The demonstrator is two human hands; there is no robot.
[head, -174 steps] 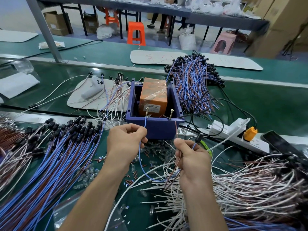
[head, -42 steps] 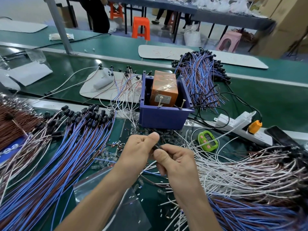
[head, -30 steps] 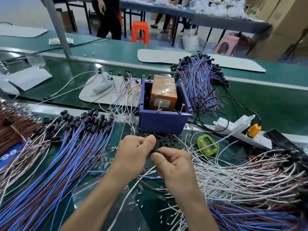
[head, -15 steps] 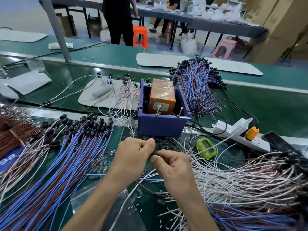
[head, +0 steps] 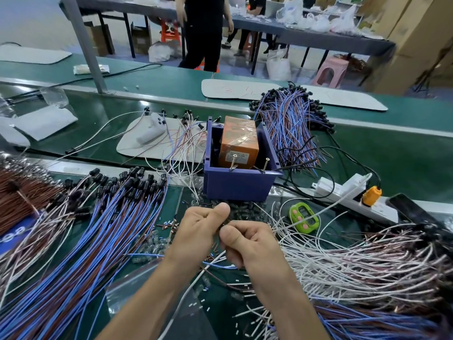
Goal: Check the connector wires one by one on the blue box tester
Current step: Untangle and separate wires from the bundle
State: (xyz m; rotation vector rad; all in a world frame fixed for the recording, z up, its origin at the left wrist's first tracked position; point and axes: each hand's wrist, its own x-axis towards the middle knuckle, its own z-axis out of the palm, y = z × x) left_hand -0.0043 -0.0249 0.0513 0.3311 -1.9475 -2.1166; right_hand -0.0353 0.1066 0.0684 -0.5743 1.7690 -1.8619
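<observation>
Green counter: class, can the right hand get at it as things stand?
Probably yes: only loose white wires lie before the green counter, though the right hand now pinches a connector wire.

Two limbs of the person are in view, both entering at the lower edge of the frame.

1. Left forearm (head: 147, 298), lower centre-left: bare from the frame edge to the wrist.
2. Right forearm (head: 291, 305), lower centre-right: bare over the same length.
3. Left hand (head: 198, 231), centre of frame: bare, with a broad back and a rounded thumb tip.
4. Right hand (head: 255, 246), just right of centre: bare, with creases across the knuckles. Its thumbnail appears trimmed short, though the picture is too soft there for certainty.
</observation>
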